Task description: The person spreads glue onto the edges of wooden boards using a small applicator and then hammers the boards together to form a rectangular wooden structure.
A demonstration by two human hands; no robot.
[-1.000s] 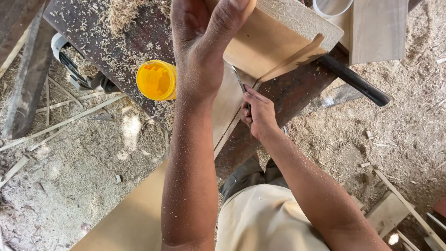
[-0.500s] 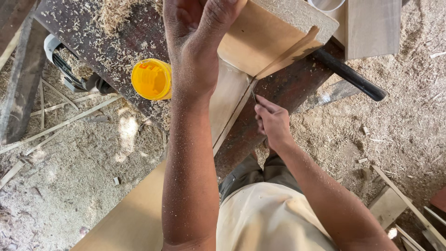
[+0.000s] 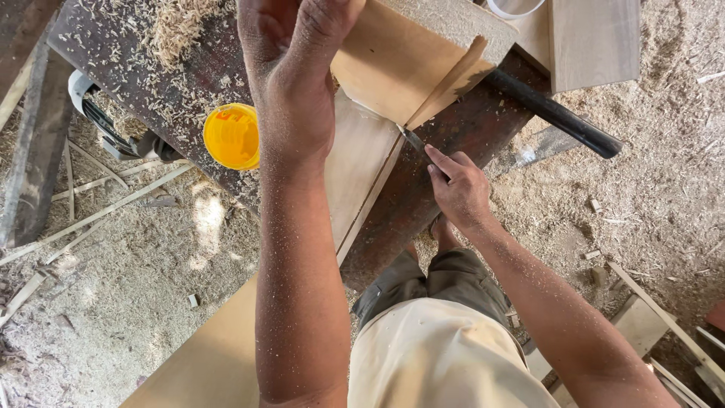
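Note:
My left hand point(image 3: 294, 68) reaches forward over the dark workbench point(image 3: 461, 128) and rests on a pale wooden board point(image 3: 393, 68) that stands on another long pale board point(image 3: 362, 166); whether it grips the board is hidden. My right hand point(image 3: 457, 185) is closed on a small metal blade tool point(image 3: 412, 139), whose tip touches the joint where the upright board meets the long one. Sawdust covers both forearms.
A yellow open pot point(image 3: 232, 136) sits on the bench left of my left arm. A black bar point(image 3: 555, 113) lies across the bench's right end. Wood shavings point(image 3: 177, 23) pile at the bench's back. Sawdust, thin wooden strips point(image 3: 98, 204) and offcuts cover the ground.
My right hand has moved with the blade along the joint, a little lower and to the right. The left hand stays on the board.

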